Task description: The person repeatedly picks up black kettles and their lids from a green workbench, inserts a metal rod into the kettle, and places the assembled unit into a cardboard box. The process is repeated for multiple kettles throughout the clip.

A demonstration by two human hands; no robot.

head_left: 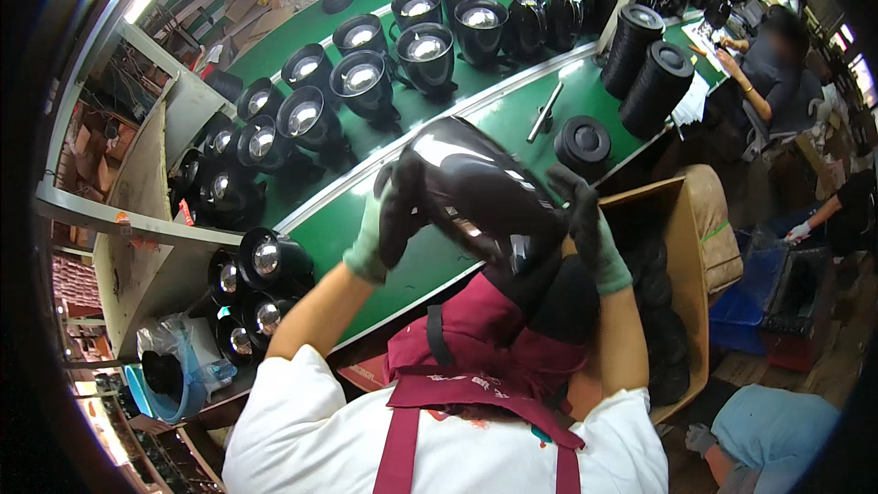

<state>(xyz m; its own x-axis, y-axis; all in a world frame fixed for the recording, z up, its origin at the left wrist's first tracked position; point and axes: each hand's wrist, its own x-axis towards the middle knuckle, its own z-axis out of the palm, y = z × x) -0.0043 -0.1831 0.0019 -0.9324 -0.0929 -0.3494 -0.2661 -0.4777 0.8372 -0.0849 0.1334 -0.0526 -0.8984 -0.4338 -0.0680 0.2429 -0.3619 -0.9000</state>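
Note:
A large glossy black jug (480, 187) hangs tilted over the near edge of the green bench, above my lap. My left hand (400, 210), in a dark-palmed, pale green glove, is closed against its left side. At the jug's right end my right hand (588, 224), gloved alike, presses on it with bent fingers, some blurred. The jug's underside and the fingertips behind it are partly hidden. Just beyond my right hand lies a round black ribbed lid (583, 142). A metal rod (545, 112) rests on the bench past the jug.
Several black jugs with silvery insides (363, 80) stand across the rail. Stacks of black lids (658, 82) rise at the right. An open cardboard box (697, 265) of dark parts sits by my right arm. More jugs (265, 256) crowd my left elbow. Co-workers (768, 64) are at the right.

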